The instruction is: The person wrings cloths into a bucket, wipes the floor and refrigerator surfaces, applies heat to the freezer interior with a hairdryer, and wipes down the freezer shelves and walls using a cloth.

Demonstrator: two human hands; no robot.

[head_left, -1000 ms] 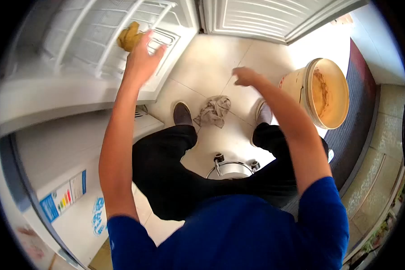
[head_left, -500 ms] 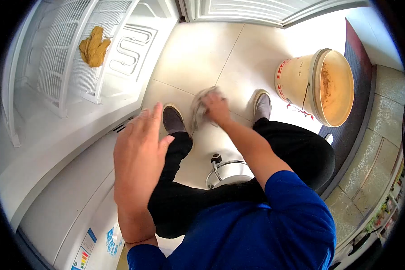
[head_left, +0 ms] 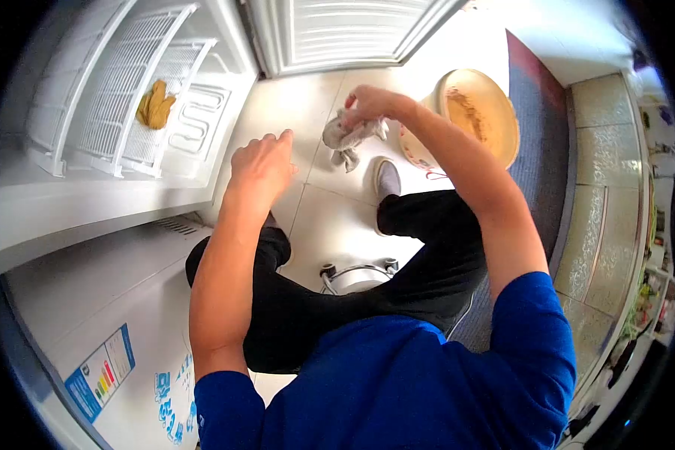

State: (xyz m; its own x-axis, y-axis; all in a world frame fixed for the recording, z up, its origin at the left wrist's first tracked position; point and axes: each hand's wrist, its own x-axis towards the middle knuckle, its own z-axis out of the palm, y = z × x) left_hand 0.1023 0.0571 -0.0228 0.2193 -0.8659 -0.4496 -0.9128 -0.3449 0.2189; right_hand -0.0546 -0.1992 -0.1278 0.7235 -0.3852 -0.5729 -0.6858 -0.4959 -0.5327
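Observation:
My right hand [head_left: 369, 106] is closed on a crumpled grey cloth [head_left: 343, 138], which hangs above the tiled floor, left of the bucket. My left hand [head_left: 265, 166] is held out beside the open fridge, its fingers partly spread, with nothing in it. A mustard-yellow cloth [head_left: 156, 105] lies bunched on a white wire shelf [head_left: 181, 66] inside the fridge, up and left of my left hand.
A cream bucket [head_left: 478, 112] with brown residue stands at the right, near a dark mat [head_left: 541, 142]. The open fridge door [head_left: 337, 34] is at the top. A wheeled stool [head_left: 358, 279] is between my legs.
The grey cloth has come up off the floor in my right hand and moved toward the bucket. My left hand has moved forward, away from my body. The view has shifted.

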